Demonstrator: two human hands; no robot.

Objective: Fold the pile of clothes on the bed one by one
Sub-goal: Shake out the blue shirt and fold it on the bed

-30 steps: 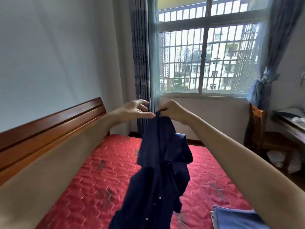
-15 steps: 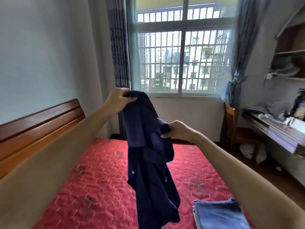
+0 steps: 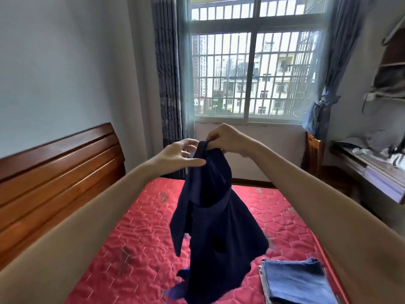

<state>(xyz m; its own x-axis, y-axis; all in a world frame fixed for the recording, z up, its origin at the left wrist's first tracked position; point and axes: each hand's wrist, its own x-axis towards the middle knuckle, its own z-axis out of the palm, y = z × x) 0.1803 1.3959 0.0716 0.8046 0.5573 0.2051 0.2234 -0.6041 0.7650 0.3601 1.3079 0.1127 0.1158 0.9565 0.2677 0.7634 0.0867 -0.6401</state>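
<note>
A dark navy garment (image 3: 215, 233) hangs in the air over the red quilted bed (image 3: 135, 249). My right hand (image 3: 225, 139) pinches its top edge and holds it up. My left hand (image 3: 178, 155) is just left of that grip, fingers spread, fingertips touching the cloth below the pinch without gripping it. The garment's lower end reaches down to the mattress, and its shape is bunched. A folded stack of blue denim (image 3: 295, 281) lies on the bed at the lower right.
A wooden headboard (image 3: 59, 172) runs along the left side. A barred window (image 3: 254, 71) with curtains is straight ahead. A wooden chair (image 3: 313, 152) and a cluttered desk (image 3: 372, 172) stand at the right, with shelves above.
My left hand has let go of the garment's top and opened. My right hand rose from the garment's side to hold its top edge, so the cloth now hangs from that one hand.
</note>
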